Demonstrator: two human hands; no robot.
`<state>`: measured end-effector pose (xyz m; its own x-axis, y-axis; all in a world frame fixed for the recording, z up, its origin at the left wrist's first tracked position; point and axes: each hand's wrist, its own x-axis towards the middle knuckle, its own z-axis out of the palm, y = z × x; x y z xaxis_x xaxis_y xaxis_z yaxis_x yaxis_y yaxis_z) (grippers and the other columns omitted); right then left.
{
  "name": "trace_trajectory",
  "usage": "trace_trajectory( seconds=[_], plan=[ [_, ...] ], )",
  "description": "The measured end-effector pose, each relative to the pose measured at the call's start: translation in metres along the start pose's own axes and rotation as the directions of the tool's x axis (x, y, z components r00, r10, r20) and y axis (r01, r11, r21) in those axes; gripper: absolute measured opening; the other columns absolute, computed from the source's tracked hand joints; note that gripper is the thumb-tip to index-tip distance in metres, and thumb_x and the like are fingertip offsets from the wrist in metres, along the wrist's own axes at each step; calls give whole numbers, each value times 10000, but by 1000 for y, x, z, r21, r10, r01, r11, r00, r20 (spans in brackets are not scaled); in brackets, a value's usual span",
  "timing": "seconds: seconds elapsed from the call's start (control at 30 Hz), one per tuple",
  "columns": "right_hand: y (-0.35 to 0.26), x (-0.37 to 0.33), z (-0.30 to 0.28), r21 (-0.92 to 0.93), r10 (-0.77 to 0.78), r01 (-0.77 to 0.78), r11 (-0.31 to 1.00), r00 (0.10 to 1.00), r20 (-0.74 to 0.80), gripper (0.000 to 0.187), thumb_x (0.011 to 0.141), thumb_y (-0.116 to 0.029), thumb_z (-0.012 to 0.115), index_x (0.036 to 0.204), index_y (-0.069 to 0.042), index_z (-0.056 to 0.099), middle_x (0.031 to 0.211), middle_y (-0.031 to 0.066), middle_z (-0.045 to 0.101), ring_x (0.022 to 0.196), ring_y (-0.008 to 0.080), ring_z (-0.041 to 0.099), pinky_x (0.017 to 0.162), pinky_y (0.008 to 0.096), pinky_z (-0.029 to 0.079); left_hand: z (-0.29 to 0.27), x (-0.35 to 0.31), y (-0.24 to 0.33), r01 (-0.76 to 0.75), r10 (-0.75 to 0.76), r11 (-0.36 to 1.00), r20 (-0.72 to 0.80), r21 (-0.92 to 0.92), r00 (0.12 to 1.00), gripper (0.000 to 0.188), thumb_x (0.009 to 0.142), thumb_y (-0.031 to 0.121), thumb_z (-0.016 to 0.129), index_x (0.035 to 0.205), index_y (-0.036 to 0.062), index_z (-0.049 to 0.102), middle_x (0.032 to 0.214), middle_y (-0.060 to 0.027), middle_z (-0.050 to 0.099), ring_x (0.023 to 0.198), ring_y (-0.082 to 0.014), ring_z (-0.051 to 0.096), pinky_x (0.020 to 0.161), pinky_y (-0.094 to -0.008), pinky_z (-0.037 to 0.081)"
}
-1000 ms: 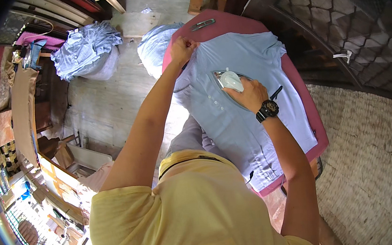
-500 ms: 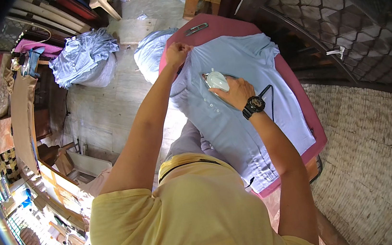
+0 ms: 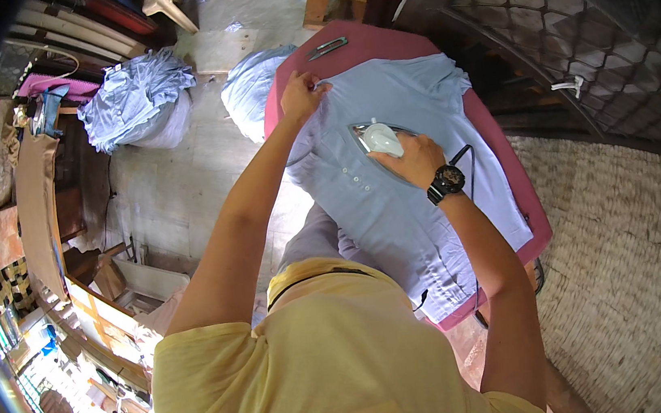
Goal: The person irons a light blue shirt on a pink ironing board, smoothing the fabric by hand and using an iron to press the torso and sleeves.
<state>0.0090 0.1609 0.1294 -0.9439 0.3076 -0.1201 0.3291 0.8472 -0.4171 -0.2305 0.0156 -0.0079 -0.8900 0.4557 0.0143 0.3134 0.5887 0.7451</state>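
The right hand [image 3: 417, 162] is gripping the iron [image 3: 376, 138], which is resting mid-chest on the blue shirt [image 3: 396, 207], nose pointing toward the collar. Just beyond the iron, the left hand [image 3: 300, 97] is pinching the shirt's shoulder edge against the pink surface [image 3: 377, 44].

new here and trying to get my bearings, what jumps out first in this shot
A light blue shirt lies spread over a dark pink ironing board in the middle. The right hand grips a white iron on the shirt, while the left hand pinches its far edge. To the left, a heap of blue clothes sits on the floor.
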Motion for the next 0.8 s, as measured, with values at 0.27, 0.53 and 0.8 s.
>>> trace_trajectory(
  seconds=[0.27, 0.53, 0.8],
  plan=[
    [-19, 23, 13, 31, 149, -145, 989, 974, -173, 595, 788, -618, 695, 863, -28, 692, 739, 219, 686, 712, 416, 681, 623, 496, 540, 6, 13, -17, 118, -109, 968, 53, -221, 993, 214, 775, 180, 791, 881, 43, 664, 799, -38, 645, 753, -142, 611, 709, -295, 483],
    [-14, 90, 3, 136, 254, -224, 965, 929, -268, 589, 776, -616, 708, 850, -31, 704, 772, 221, 699, 752, 411, 693, 646, 501, 548, 4, 9, -3, 52, -44, 973, 38, -226, 998, 210, 812, 95, 746, 990, 27, 659, 830, -46, 649, 762, -122, 613, 715, -272, 494],
    [4, 57, -10, 130, 268, -253, 959, 956, -117, 575, 789, -616, 689, 959, -68, 724, 889, 220, 708, 858, 403, 685, 744, 495, 550, 22, 10, 40, -367, 382, 924, -197, 110, 903, 180, 839, 112, 668, 993, 37, 617, 1078, -182, 555, 1011, -396, 524, 831, -484, 428]
  ],
)
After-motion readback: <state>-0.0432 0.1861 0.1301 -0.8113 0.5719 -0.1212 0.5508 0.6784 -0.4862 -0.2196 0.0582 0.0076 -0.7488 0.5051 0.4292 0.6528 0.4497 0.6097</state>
